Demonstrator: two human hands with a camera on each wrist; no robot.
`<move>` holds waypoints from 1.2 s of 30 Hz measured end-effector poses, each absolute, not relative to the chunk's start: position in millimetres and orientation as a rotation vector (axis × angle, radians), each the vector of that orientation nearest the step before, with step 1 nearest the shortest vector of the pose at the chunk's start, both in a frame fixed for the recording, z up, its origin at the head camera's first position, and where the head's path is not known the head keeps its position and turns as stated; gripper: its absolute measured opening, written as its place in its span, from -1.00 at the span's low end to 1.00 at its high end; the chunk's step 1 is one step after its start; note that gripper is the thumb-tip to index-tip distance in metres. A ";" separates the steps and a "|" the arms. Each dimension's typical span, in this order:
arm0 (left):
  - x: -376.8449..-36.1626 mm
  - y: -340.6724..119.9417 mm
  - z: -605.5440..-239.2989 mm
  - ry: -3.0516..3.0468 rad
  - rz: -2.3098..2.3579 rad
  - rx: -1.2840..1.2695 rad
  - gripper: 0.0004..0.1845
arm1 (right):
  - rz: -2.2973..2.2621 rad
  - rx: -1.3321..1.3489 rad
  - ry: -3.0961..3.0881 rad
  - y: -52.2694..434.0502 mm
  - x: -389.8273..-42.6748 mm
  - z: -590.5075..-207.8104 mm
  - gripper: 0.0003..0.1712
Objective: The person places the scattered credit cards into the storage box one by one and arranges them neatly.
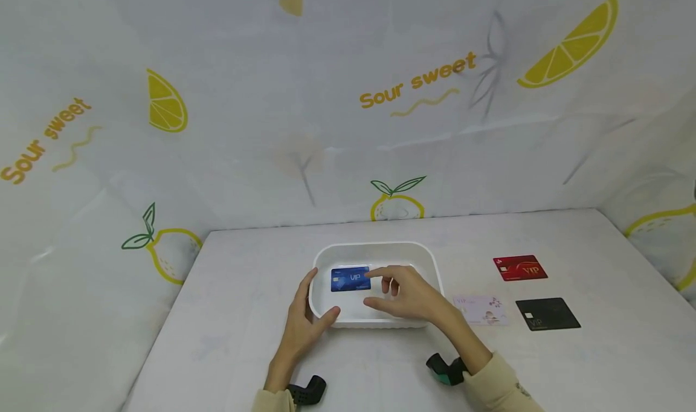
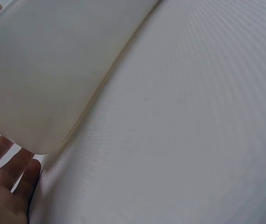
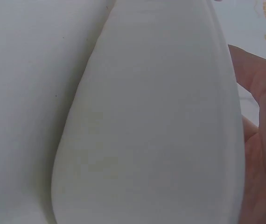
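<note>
Left hand [image 1: 302,322] grips near-left rim of white oval plastic tub [image 1: 429,261] at table centre; right hand [image 1: 409,293], fingers loosely spread, hovers over blue VIP card [image 1: 350,278] lying inside, far-left.

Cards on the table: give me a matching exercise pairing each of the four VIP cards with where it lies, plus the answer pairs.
Column one:
1. blue card
2. red card
3. black card
4. pale floral card

Column two:
A. on the table, farthest back on the right side
B. inside the white tray
C. on the table, just right of the tray, by the right hand
D. on the table, nearest front on the far right

Pairs: 1-B, 2-A, 3-D, 4-C.
</note>
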State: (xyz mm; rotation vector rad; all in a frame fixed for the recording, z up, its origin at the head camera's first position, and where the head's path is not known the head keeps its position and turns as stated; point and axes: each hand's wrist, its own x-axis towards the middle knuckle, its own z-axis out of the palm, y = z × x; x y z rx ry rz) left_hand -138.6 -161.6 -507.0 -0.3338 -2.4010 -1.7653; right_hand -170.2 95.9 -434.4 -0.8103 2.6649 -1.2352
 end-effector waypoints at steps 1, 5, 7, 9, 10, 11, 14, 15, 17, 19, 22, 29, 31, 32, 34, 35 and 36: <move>-138.5 -161.7 -506.9 -2.402 -1.764 -0.332 -0.03 | -1.235 -0.820 2.668 96.7 -169.5 -433.9 -0.46; -138.5 -161.8 -506.9 -2.400 -1.769 -0.333 -0.02 | -1.226 -0.850 2.694 101.5 -166.2 -431.6 -0.48; -138.3 -161.7 -506.8 -2.400 -1.765 -0.335 -0.02 | -1.218 -0.851 2.711 104.5 -163.4 -429.6 -0.49; -137.9 -161.6 -506.6 -2.400 -1.762 -0.335 -0.02 | -1.212 -0.829 2.719 107.9 -160.1 -427.6 -0.48; -137.8 -161.5 -506.3 -2.399 -1.761 -0.335 -0.02 | -1.209 -0.826 2.723 109.8 -158.4 -426.6 -0.48; -137.8 -161.5 -506.2 -2.399 -1.760 -0.336 -0.02 | -1.207 -0.814 2.728 111.7 -156.7 -425.4 -0.48; -137.9 -161.5 -506.0 -2.396 -1.756 -0.335 -0.02 | -1.216 -0.792 2.730 118.2 -152.2 -423.0 -0.47; -137.9 -161.5 -505.9 -2.396 -1.756 -0.334 -0.02 | -1.220 -0.794 2.733 120.5 -151.0 -422.5 -0.47; -138.0 -161.6 -506.1 -2.393 -1.755 -0.335 -0.02 | -1.232 -0.801 2.738 125.0 -148.7 -421.8 -0.48; -138.1 -161.6 -506.3 -2.389 -1.757 -0.338 -0.02 | -1.238 -0.812 2.740 129.3 -146.6 -421.6 -0.48; -138.2 -161.8 -506.2 -2.384 -1.763 -0.342 -0.02 | -1.248 -0.827 2.746 134.6 -143.7 -420.0 -0.49; -139.1 -162.5 -508.4 -2.390 -1.747 -0.354 -0.02 | -1.235 -0.799 2.768 142.2 -141.1 -418.6 -0.51; -138.9 -162.3 -508.1 -2.390 -1.746 -0.353 -0.02 | -1.226 -0.793 2.776 144.1 -140.7 -418.5 -0.51; -138.8 -162.2 -507.8 -2.388 -1.747 -0.352 -0.02 | -1.225 -0.795 2.779 145.3 -140.3 -418.3 -0.51; -138.5 -162.1 -507.0 -2.385 -1.748 -0.350 -0.02 | -1.225 -0.792 2.786 147.9 -139.3 -418.1 -0.51; -138.5 -162.1 -506.8 -2.386 -1.746 -0.350 -0.02 | -1.224 -0.787 2.793 149.2 -138.6 -417.9 -0.51; -138.5 -162.0 -506.6 -2.388 -1.743 -0.350 -0.02 | -1.225 -0.780 2.799 150.5 -137.8 -417.7 -0.51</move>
